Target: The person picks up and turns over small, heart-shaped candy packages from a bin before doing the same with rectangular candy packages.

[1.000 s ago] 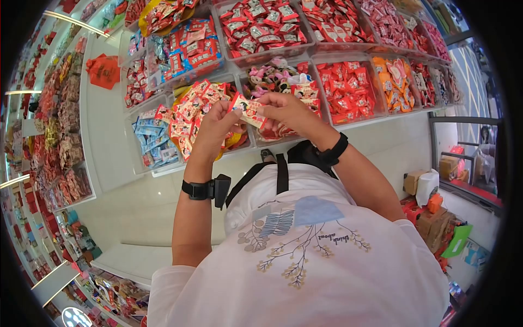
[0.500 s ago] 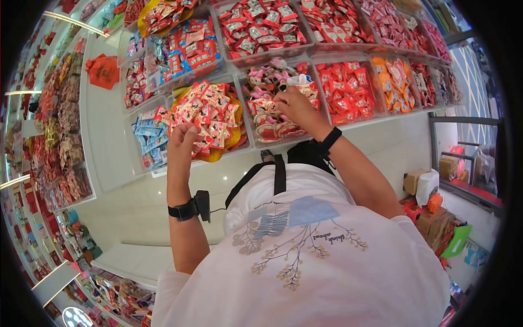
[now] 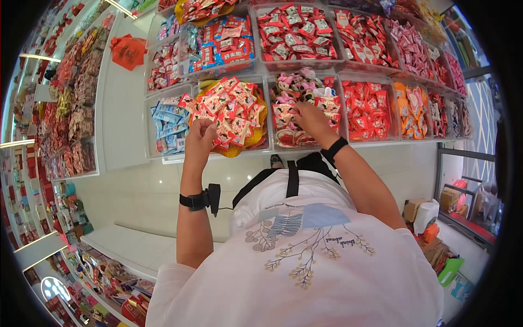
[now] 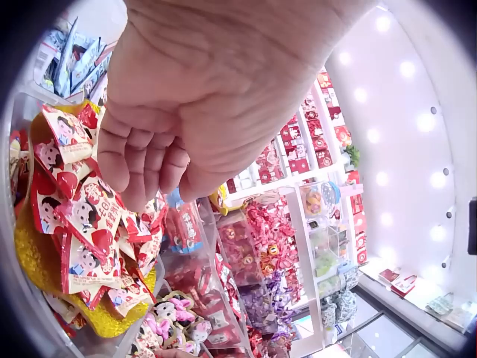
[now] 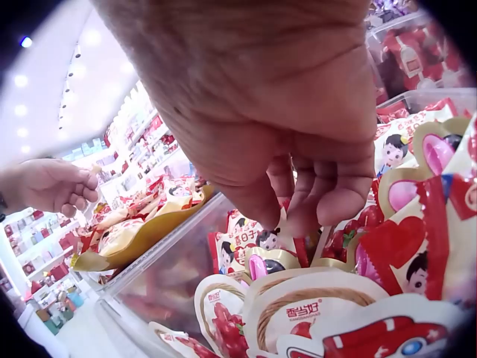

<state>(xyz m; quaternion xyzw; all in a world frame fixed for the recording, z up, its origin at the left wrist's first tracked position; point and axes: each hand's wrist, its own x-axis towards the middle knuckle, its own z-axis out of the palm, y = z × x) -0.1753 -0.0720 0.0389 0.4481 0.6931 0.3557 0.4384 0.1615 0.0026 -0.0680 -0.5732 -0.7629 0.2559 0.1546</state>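
In the head view, my left hand (image 3: 200, 137) hovers at the near left edge of a pile of cream-and-red candy packets (image 3: 237, 109) with a cartoon child on them. Its fingers hang loosely curled with nothing between them, as the left wrist view confirms. My right hand (image 3: 315, 123) reaches down into the neighbouring clear bin (image 3: 278, 143). Below its fingertips in the right wrist view lie a similar packet (image 5: 257, 240) and heart-shaped fruit-print packs (image 5: 305, 309). Thumb and fingers point down close together at the packets; I cannot tell whether they pinch one.
Pink mouse-head items (image 3: 294, 87) fill the back of the right hand's bin. Blue packets (image 3: 170, 122) lie to the left, red packets (image 3: 366, 109) to the right. A second row of bins (image 3: 297, 34) stands behind. Gold wrapping (image 3: 231, 150) pokes out under the cream-and-red pile.
A second ago both hands held one cream-and-red packet between them. They have since parted: the left drew back leftward without it, the right went down into the bin. The head view has shifted.
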